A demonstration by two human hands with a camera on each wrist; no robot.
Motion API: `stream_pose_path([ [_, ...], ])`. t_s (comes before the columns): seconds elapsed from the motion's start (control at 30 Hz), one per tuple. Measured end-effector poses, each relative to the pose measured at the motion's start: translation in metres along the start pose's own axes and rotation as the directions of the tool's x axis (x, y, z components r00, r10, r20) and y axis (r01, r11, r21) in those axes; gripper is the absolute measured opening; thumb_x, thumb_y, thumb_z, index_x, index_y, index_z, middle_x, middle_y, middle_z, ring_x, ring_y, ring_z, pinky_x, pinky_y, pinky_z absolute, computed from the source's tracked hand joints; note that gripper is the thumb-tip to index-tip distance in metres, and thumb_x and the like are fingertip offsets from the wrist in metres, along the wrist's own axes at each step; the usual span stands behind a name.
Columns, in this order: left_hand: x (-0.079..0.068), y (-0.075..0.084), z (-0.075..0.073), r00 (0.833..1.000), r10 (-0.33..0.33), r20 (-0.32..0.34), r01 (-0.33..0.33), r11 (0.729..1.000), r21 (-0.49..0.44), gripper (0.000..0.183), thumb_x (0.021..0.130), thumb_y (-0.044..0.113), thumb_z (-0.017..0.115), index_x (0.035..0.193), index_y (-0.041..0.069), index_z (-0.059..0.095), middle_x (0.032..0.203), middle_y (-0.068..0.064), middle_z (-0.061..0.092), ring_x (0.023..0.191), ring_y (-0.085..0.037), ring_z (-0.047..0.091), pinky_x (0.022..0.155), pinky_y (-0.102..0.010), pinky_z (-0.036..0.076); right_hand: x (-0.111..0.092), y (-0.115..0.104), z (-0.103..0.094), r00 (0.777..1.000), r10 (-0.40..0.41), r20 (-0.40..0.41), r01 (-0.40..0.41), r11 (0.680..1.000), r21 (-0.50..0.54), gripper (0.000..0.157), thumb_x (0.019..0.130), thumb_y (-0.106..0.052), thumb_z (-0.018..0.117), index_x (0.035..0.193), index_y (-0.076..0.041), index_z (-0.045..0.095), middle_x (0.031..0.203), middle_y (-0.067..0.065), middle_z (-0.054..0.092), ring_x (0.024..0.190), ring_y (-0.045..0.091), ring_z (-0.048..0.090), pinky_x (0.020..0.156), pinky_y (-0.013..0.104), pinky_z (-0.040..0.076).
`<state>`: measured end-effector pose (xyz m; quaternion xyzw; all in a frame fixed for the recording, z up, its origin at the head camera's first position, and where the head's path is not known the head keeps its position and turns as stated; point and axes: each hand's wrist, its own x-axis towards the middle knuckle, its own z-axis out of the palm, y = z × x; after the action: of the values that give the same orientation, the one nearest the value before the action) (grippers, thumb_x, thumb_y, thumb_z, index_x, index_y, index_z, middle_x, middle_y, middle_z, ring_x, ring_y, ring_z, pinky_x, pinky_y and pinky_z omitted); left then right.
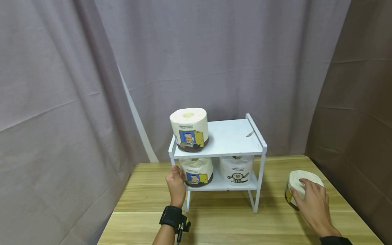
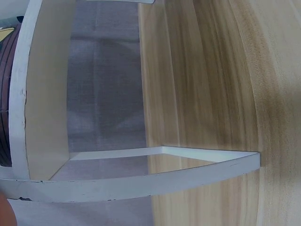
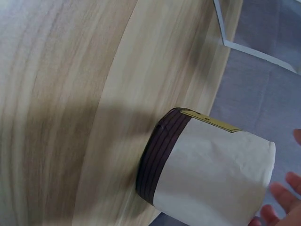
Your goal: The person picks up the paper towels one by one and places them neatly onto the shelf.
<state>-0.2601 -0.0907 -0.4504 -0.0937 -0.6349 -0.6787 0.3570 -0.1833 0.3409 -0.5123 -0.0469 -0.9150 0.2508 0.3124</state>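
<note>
My left hand grips the left upright of a white two-tier shelf; in the left wrist view only a fingertip shows beside the frame. At the right of the table, my right hand is over a toilet paper roll, fingertips at its top and thumb by its near side. The right wrist view shows this roll's white wrapper and dark base band, with loosely spread fingers beside its top end. Another toilet paper roll stands upright on the upper tier's left end.
On the lower tier stand a picture-printed roll at left and a white roll with a black cartoon at right. The wooden table is backed by grey curtains, with a brown curtain at right.
</note>
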Motion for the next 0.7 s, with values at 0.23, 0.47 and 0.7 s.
stream_pose_path([
  [0.23,-0.004,0.0,0.003,1.0,0.009,0.015,-0.009,1.0,0.003,0.053,0.108,0.025,0.032,0.061,0.0,0.037,0.051,0.001,0.034,0.045,-0.011,0.031,0.044,-0.024,0.027,-0.006,0.011,0.005,0.998,0.046,0.046,-0.043,0.997,-0.056,0.052,0.091,-0.029,0.065,0.125,0.007,0.049,0.129,0.033,0.048,0.113,0.054,0.033,0.087,0.065,0.025],
  [0.47,0.0,0.0,0.0,1.0,0.001,0.0,-0.001,1.0,-0.022,0.054,0.108,0.027,0.033,0.062,0.0,0.039,0.05,0.003,0.034,0.044,-0.009,0.031,0.042,-0.023,0.026,0.0,0.011,0.009,0.999,0.013,0.04,-0.011,0.999,-0.054,0.054,0.089,-0.026,0.068,0.127,0.007,0.049,0.13,0.033,0.049,0.114,0.053,0.033,0.084,0.064,0.024],
  [0.7,0.0,0.0,0.0,1.0,0.006,0.006,-0.006,1.0,-0.022,0.052,0.108,0.023,0.032,0.061,0.002,0.039,0.049,0.004,0.034,0.043,-0.01,0.03,0.042,-0.025,0.026,0.0,0.01,0.013,0.999,0.019,0.032,-0.017,0.997,-0.075,0.051,0.086,-0.023,0.069,0.123,0.007,0.051,0.126,0.032,0.051,0.113,0.052,0.034,0.085,0.064,0.024],
])
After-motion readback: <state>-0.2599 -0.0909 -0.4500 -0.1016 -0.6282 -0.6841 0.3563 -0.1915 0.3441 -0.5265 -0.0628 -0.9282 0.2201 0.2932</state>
